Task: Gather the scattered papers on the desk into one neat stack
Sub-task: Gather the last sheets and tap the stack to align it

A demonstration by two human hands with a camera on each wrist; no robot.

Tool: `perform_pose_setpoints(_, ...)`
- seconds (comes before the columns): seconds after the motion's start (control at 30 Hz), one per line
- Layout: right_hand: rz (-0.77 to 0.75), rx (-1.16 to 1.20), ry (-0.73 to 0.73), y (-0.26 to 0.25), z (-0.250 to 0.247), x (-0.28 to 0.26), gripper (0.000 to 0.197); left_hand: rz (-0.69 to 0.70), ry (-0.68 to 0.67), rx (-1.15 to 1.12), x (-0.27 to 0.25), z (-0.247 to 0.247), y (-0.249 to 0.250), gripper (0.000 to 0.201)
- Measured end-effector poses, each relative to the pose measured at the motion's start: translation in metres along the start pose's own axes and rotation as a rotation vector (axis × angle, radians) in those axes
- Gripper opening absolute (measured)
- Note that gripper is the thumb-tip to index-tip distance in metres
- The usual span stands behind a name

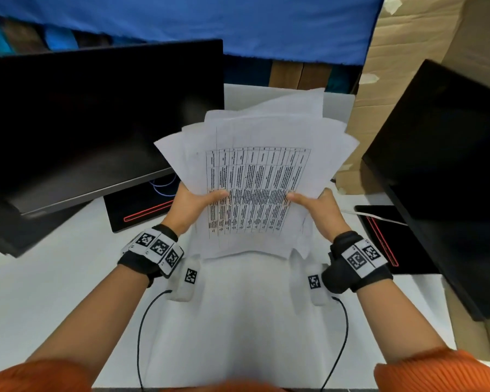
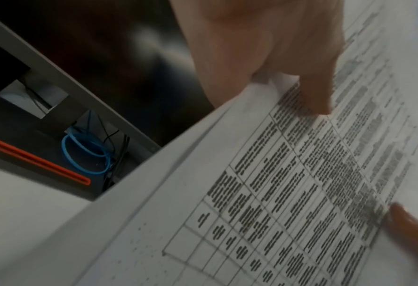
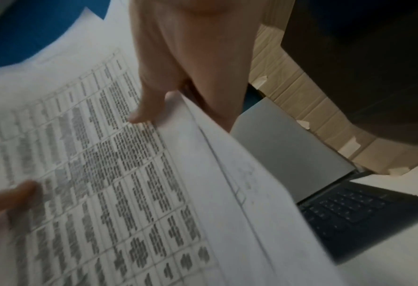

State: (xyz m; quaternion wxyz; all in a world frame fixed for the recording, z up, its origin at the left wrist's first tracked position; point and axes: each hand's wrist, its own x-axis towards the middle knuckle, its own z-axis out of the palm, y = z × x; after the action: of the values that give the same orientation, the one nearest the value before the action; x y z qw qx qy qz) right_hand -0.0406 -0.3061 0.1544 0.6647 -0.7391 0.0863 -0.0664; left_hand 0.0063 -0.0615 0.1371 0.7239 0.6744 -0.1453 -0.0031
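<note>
A fanned bundle of white papers [image 1: 255, 171] is lifted above the desk, its top sheet printed with a dense table [image 2: 301, 193] [image 3: 105, 174]. My left hand [image 1: 198, 205] grips the bundle's left edge, thumb on top of the print. My right hand [image 1: 317, 207] grips the right edge the same way, thumb on the table. The sheets are uneven, with corners sticking out at the top and both sides. The fingers under the paper are hidden.
A dark monitor [image 1: 96, 123] stands at the left and another [image 1: 450, 165] at the right, each on a black base with a red stripe [image 1: 142, 213]. A laptop keyboard [image 3: 349, 211] lies under the right side. Cardboard boxes [image 1: 402, 66] stand behind. White desk [image 1: 54, 292] below.
</note>
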Motion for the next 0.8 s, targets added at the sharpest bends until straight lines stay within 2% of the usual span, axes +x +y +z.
perform_pose_setpoints(0.13,-0.011,-0.043,-0.05,-0.002,-0.001,0.002,0.032,0.029,-0.081,-0.049,-0.002,-0.005,0.008,0.058)
perform_pose_setpoints(0.27,-0.031,-0.029,-0.055,-0.004,0.009,0.001,0.031,0.003,-0.095,-0.045,0.0,-0.005,0.002,0.066)
perform_pose_setpoints(0.37,-0.032,0.036,0.02,-0.015,0.011,-0.002,0.018,0.034,-0.08,-0.048,0.002,-0.003,0.007,0.062)
perform_pose_setpoints(0.47,-0.08,0.161,0.166,-0.034,0.018,-0.004,0.007,0.11,0.006,-0.056,0.005,0.003,0.02,0.047)
perform_pose_setpoints(0.57,-0.12,0.17,0.283,-0.046,0.027,-0.002,0.054,0.176,0.17,-0.075,0.007,0.015,0.031,0.032)
perform_pose_setpoints(0.73,-0.106,0.188,0.354,-0.053,0.034,-0.003,0.096,0.292,0.411,-0.012,0.004,0.033,0.039,0.032)
perform_pose_setpoints(0.77,-0.11,0.202,0.35,-0.053,0.034,-0.003,0.093,0.297,0.438,-0.014,0.004,0.035,0.04,0.034)
perform_pose_setpoints(0.8,-0.117,0.215,0.341,-0.054,0.035,-0.004,0.08,0.291,0.46,-0.016,0.005,0.035,0.04,0.033)
